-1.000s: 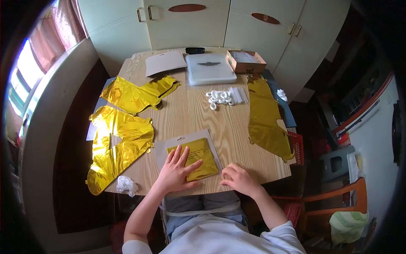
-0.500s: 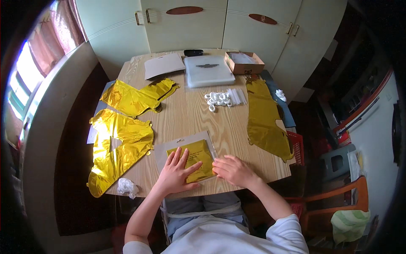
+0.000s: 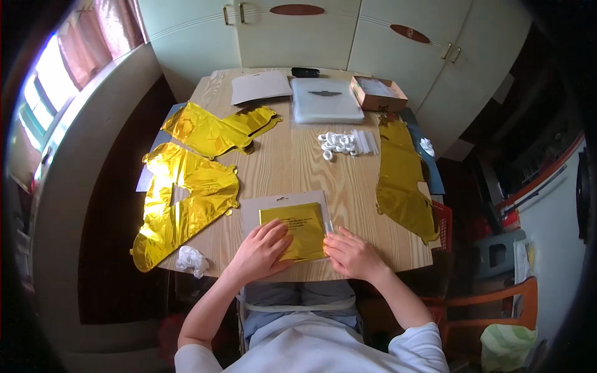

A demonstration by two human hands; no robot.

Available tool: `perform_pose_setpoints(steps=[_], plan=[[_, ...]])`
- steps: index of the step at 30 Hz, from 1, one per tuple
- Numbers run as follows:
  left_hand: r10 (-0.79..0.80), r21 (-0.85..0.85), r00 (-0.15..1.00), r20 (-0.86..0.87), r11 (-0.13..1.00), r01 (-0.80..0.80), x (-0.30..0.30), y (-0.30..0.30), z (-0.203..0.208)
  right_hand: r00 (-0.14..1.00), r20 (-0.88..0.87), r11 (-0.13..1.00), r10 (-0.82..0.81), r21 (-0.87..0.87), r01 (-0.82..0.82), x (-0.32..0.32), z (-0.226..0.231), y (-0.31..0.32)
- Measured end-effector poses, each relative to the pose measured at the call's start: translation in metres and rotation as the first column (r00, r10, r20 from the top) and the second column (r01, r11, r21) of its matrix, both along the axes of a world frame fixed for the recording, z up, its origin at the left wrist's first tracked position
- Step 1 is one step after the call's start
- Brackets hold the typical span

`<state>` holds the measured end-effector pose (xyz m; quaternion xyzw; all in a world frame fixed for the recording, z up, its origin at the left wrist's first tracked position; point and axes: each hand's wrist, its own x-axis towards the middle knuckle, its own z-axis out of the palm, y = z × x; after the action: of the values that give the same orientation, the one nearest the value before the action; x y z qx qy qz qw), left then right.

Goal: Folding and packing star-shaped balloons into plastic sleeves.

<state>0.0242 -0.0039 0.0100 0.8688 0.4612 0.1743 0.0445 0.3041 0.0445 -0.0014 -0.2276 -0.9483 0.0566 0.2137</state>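
Observation:
Near the table's front edge lies a clear flat bag with a grey-white backing card (image 3: 250, 210) and a folded gold foil balloon (image 3: 308, 233) bearing dark print. My left hand (image 3: 262, 252) rests on the left part of the balloon, its fingers lightly bent and close together, holding nothing. At the bag's right edge, my right hand (image 3: 353, 253) has its fingers curled on the border; its thumb is hidden. Flat gold foil balloons lie at the left, one nearer (image 3: 193, 205) and one farther (image 3: 208, 132). Another gold foil balloon (image 3: 401, 177) lies at the right.
At the back are a stack of cards (image 3: 258, 90), a stack of clear bags (image 3: 326, 107), a black object (image 3: 305, 72) and an open carton (image 3: 377, 96). White ribbon rolls (image 3: 337, 143) lie beside clear straws (image 3: 365, 142). Crumpled white plastic (image 3: 192, 261) sits at front left.
My left hand's spread fingers have drawn together and bent, baring more of the balloon's print. My right hand stays at the bag's right edge. The whole view has shifted slightly.

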Motion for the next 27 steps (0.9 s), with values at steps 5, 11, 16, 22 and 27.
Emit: perform_pose_setpoints(steps=[5,11,16,22,27], plan=[[0.065,-0.132,0.997,0.042,0.990,-0.059,-0.022,-0.037,0.007,0.999,0.049,0.998,-0.022,0.052,0.019,-0.001,0.002,-0.006],[0.089,0.006,0.995,0.040,0.996,-0.089,-0.036,-0.063,-0.001,0.997,0.059,0.998,-0.049,0.039,0.047,0.001,0.004,-0.012],[0.080,-0.079,0.997,0.021,0.994,-0.078,-0.036,-0.071,0.000,0.999,-0.014,0.998,-0.038,0.039,0.039,-0.003,0.008,-0.027],[0.056,-0.244,0.996,0.068,0.969,-0.038,-0.022,-0.073,0.002,0.996,-0.082,0.997,0.026,-0.069,-0.032,-0.046,0.005,-0.068],[0.057,-0.266,0.996,0.064,0.963,-0.038,-0.015,-0.065,0.001,0.991,-0.130,0.994,-0.032,-0.106,0.018,-0.079,-0.011,-0.075]])
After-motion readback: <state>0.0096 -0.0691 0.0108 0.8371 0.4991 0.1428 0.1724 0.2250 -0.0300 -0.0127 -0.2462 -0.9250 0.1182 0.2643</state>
